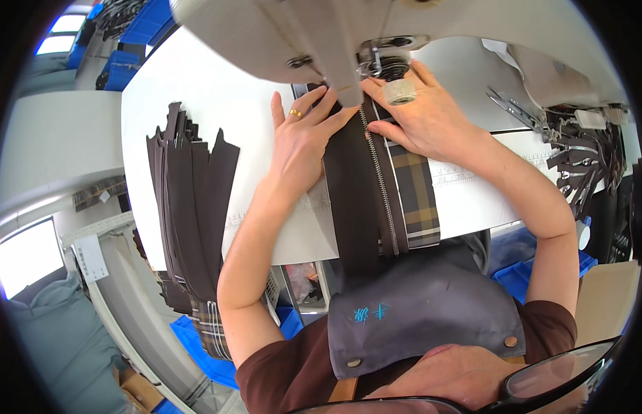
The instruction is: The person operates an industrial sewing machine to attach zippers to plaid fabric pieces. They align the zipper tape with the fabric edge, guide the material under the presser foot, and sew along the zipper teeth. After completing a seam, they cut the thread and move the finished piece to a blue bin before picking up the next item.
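Under the pale sewing machine head (265, 34) lies a dark brown fabric strip (352, 214) with a metal zipper (379, 186) and a brown-yellow plaid panel (415, 193). My left hand (300, 141) rests at the strip's left side, fingers spread toward the needle area, a gold ring on one finger; the fingertips near the needle are partly hidden. My right hand (424, 117) lies on the strip right of the zipper, thumb out beside the teeth, fingers extended up behind the presser knob (400, 90), partly hidden. The needle itself is hard to make out.
A stack of dark strips (183, 200) lies on the white table (145, 83) at left, plaid pieces (210, 321) below it. Scissors (514, 110) and a bunch of zippered strips (583, 165) are at right. Blue bins (203, 352) and a cardboard box (607, 303) sit below.
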### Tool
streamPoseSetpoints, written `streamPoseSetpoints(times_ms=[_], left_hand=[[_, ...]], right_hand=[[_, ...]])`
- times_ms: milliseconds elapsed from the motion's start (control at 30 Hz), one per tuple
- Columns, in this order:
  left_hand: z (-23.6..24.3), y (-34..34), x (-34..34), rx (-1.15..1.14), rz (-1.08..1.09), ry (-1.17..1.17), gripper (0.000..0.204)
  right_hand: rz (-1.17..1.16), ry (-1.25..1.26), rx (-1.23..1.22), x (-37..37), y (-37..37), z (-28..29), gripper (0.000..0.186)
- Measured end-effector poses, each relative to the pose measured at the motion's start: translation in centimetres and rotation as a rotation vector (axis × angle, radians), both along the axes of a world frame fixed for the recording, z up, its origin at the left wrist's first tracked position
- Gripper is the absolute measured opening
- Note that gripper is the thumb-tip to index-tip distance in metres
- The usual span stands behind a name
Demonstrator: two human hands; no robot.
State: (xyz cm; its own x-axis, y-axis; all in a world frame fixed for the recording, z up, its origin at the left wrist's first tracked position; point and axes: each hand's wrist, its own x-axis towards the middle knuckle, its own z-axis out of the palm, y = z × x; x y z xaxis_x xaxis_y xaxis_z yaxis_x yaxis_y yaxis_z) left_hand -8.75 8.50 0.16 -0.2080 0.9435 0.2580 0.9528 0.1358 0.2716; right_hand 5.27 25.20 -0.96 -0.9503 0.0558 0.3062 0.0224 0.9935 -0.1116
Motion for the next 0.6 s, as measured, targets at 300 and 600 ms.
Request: streamPoseSetpoints(times_ms=[300, 600], left_hand=[[-0.4, 0.1, 0.0, 0.016, 0.031, -0.007, 0.047], [-0.8, -0.2, 0.0, 0.026, 0.072, 0.005, 0.047]], right_hand=[[0.014, 0.058, -0.011, -0.2, 0.2, -0.4, 0.056], [0.123, 0.217, -0.08, 6.8, 3.1, 7.6, 0.058]])
